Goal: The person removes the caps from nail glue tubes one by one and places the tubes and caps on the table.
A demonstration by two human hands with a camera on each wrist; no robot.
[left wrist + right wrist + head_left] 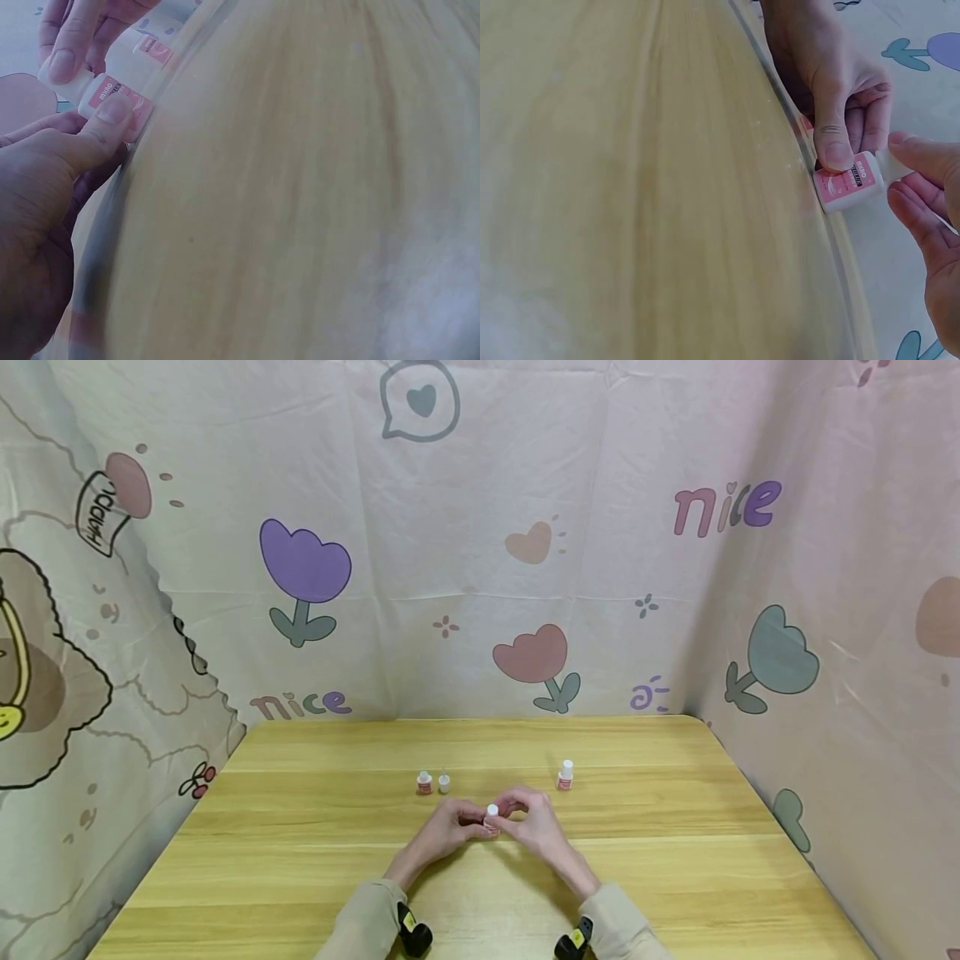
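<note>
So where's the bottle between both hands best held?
Probably hold the bottle by its labelled body, coming from the left: it's wider there and the left hand grips it, while the right hand pinches the narrower white cap.

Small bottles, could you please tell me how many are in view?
3: the held bottle in front; farther back, the left bottle beside a white cap and the right bottle.

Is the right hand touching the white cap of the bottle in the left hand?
Touching. The left wrist view shows it: the thumb tip of the right hand lies against the white cap with no gap, overlapping its side.
</note>
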